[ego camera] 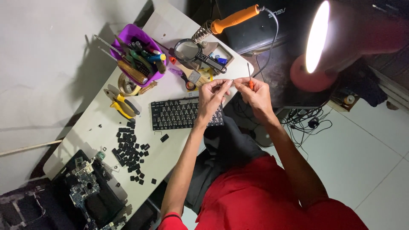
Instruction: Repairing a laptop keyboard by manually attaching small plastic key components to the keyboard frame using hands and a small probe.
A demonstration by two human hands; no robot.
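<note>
White tiled floor [362,149] on the right of the frame, and a pale counter [170,140] running diagonally from lower left up to the top centre. Biggest thing on it is the opened-up laptop base with its circuit board [85,191], down in the lower left corner. Then a lit pink desk lamp [324,47] glaring at upper right. Mid-frame lies a black keyboard [181,114] with some keys stripped off, and a scatter of loose black keycaps [130,151] just left of and below it. Upper left has a purple tub of tools [138,55], yellow pliers [121,105] beside it, plus a magnifying glass [187,49] and an orange-handled soldering iron [232,19] near the top.

Both hands are up above the keyboard's right end. Left hand [213,96] has fingertips pinched together on something too tiny to make out. Right hand [255,93] is closed around a small orange screwdriver [250,79], tip pointing up, nearly touching the left fingertips.
</note>
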